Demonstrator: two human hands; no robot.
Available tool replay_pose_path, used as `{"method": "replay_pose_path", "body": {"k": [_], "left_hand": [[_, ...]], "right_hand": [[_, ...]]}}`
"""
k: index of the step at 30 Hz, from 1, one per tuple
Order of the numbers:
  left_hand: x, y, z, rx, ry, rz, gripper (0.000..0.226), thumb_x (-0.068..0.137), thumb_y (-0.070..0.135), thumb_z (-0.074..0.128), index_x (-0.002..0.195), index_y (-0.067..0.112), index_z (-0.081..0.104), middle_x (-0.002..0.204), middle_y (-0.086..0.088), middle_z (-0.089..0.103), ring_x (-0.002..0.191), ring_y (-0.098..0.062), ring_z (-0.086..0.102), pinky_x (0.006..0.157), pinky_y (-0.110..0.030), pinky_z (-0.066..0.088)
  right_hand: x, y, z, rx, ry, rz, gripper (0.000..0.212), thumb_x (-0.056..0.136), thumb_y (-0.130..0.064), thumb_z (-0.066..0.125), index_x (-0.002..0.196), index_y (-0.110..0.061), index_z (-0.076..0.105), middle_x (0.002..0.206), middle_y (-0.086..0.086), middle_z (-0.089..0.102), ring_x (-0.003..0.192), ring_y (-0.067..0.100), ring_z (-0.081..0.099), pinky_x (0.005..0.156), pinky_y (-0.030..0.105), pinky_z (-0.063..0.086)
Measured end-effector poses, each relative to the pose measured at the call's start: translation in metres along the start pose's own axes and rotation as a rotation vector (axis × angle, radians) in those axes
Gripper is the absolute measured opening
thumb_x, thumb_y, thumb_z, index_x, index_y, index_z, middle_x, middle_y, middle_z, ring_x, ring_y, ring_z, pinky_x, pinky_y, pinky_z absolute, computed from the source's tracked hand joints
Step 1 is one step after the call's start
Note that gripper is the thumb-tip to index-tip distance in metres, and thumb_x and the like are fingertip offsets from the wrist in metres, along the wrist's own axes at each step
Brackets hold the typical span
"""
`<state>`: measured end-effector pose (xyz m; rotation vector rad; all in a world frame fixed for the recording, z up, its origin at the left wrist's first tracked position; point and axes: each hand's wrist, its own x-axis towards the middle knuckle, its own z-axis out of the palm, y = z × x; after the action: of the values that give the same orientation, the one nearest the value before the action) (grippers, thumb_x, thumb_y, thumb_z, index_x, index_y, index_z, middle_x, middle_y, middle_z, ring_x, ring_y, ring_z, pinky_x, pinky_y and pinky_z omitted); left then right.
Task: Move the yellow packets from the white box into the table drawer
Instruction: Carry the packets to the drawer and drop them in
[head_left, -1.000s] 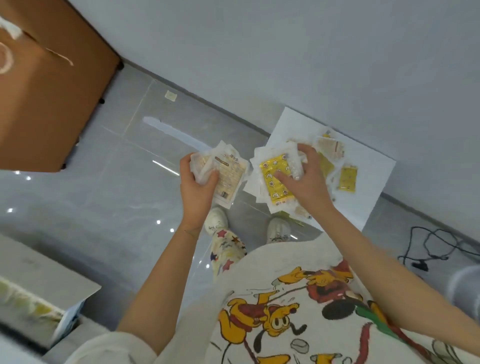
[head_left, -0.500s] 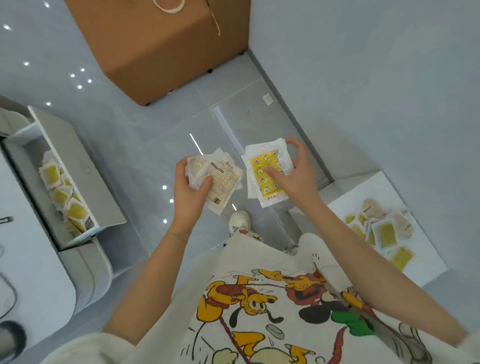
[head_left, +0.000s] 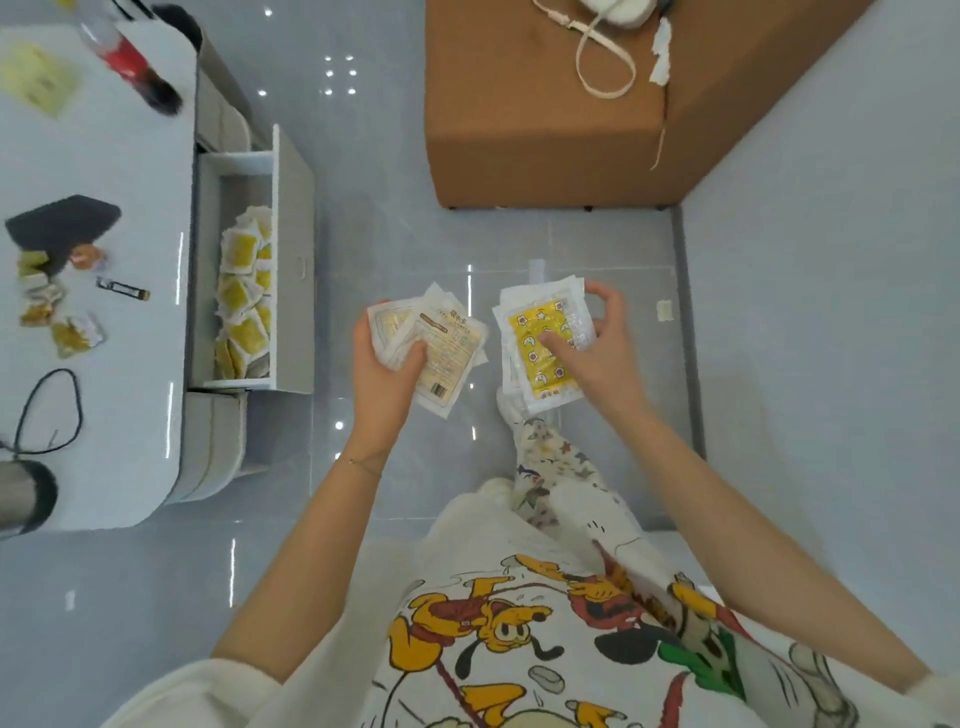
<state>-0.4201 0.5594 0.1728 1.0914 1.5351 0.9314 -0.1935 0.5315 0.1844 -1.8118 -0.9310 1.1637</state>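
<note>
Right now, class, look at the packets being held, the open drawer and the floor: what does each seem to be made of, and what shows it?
Packets: probably thin plastic film, glossy; crinkled translucent edges, printed faces.
Drawer: likely painted or laminated board, smooth pale grey; flat straight panels, which one is unclear.
Floor: seemingly polished tile; sharp lamp reflections, thin joint lines.

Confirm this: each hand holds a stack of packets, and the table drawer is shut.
Not shut: the head view shows the drawer pulled open, with yellow packets lying inside. The rest holds: the left hand holds one stack, the right hand the other stack.
</note>
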Motion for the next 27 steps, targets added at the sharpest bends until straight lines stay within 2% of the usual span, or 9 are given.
{"method": "replay_pose_path", "body": {"k": [2, 4, 8, 10, 15, 20, 22, 24, 27], "left_hand": [[0.018, 0.001, -0.005, -0.016, 0.066, -0.022, 0.044, 0.089, 0.002, 0.063, 0.126, 0.014, 0.044, 0.110, 0.010, 0.057, 0.096, 0.006, 0.061, 0.075, -0.015, 0.052], [0.036, 0.004, -0.008, -0.037, 0.134, -0.041, 0.045, 0.088, 0.005, 0.065, 0.126, 0.017, 0.044, 0.115, 0.004, 0.057, 0.103, -0.001, 0.062, 0.080, -0.020, 0.054], [0.070, 0.011, -0.008, -0.101, 0.250, -0.104, 0.052, 0.088, 0.009, 0.067, 0.133, 0.012, 0.041, 0.128, -0.008, 0.056, 0.115, -0.016, 0.060, 0.088, -0.030, 0.056], [0.086, 0.015, -0.007, -0.125, 0.308, -0.133, 0.053, 0.088, 0.010, 0.067, 0.134, 0.014, 0.042, 0.128, -0.005, 0.056, 0.115, -0.014, 0.059, 0.092, -0.034, 0.055], [0.114, 0.024, -0.015, -0.209, 0.478, -0.185, 0.050, 0.089, 0.006, 0.065, 0.133, 0.014, 0.043, 0.121, 0.003, 0.058, 0.110, -0.006, 0.060, 0.090, -0.029, 0.055], [0.139, 0.017, -0.042, -0.272, 0.642, -0.223, 0.046, 0.089, 0.005, 0.065, 0.127, 0.021, 0.044, 0.116, 0.011, 0.057, 0.107, -0.004, 0.060, 0.089, -0.028, 0.055], [0.151, 0.009, -0.057, -0.279, 0.689, -0.229, 0.047, 0.089, 0.006, 0.065, 0.130, 0.016, 0.044, 0.122, 0.003, 0.058, 0.112, -0.010, 0.060, 0.090, -0.029, 0.054], [0.164, -0.002, -0.073, -0.287, 0.759, -0.247, 0.052, 0.089, 0.007, 0.066, 0.135, 0.012, 0.043, 0.128, -0.003, 0.056, 0.115, -0.014, 0.059, 0.090, -0.027, 0.054], [0.188, -0.015, -0.098, -0.349, 0.846, -0.268, 0.053, 0.088, 0.009, 0.066, 0.136, 0.011, 0.042, 0.130, -0.006, 0.056, 0.115, -0.016, 0.060, 0.089, -0.029, 0.055]], "right_hand": [[0.027, -0.009, 0.013, 0.002, -0.053, -0.013, 0.060, 0.078, -0.016, 0.078, 0.122, -0.029, 0.038, 0.097, 0.005, 0.072, 0.077, 0.019, 0.072, 0.068, 0.043, 0.060], [0.051, -0.019, 0.023, -0.006, -0.104, -0.024, 0.059, 0.079, -0.015, 0.077, 0.120, -0.031, 0.039, 0.095, 0.004, 0.072, 0.075, 0.017, 0.072, 0.066, 0.039, 0.061], [0.101, -0.040, 0.040, -0.033, -0.215, -0.032, 0.059, 0.079, -0.017, 0.078, 0.119, -0.033, 0.038, 0.091, -0.001, 0.071, 0.074, 0.013, 0.072, 0.062, 0.031, 0.059], [0.124, -0.051, 0.049, -0.068, -0.256, -0.037, 0.059, 0.078, -0.016, 0.078, 0.119, -0.032, 0.039, 0.089, -0.005, 0.070, 0.071, 0.008, 0.070, 0.061, 0.027, 0.057], [0.177, -0.077, 0.080, -0.199, -0.402, -0.074, 0.060, 0.078, -0.018, 0.078, 0.126, -0.022, 0.041, 0.085, -0.014, 0.066, 0.067, -0.003, 0.066, 0.058, 0.017, 0.054], [0.221, -0.106, 0.129, -0.252, -0.535, -0.083, 0.058, 0.079, -0.022, 0.078, 0.122, -0.028, 0.040, 0.097, 0.004, 0.071, 0.079, 0.014, 0.071, 0.063, 0.028, 0.058], [0.239, -0.115, 0.155, -0.270, -0.590, -0.089, 0.058, 0.076, -0.027, 0.079, 0.117, -0.037, 0.040, 0.101, 0.006, 0.071, 0.083, 0.019, 0.071, 0.068, 0.040, 0.060], [0.255, -0.124, 0.185, -0.317, -0.631, -0.126, 0.058, 0.074, -0.032, 0.080, 0.114, -0.041, 0.039, 0.102, 0.002, 0.069, 0.086, 0.020, 0.070, 0.072, 0.045, 0.059], [0.276, -0.143, 0.233, -0.351, -0.673, -0.181, 0.056, 0.078, -0.021, 0.078, 0.117, -0.030, 0.039, 0.095, -0.013, 0.063, 0.085, 0.009, 0.067, 0.072, 0.034, 0.058]]}}
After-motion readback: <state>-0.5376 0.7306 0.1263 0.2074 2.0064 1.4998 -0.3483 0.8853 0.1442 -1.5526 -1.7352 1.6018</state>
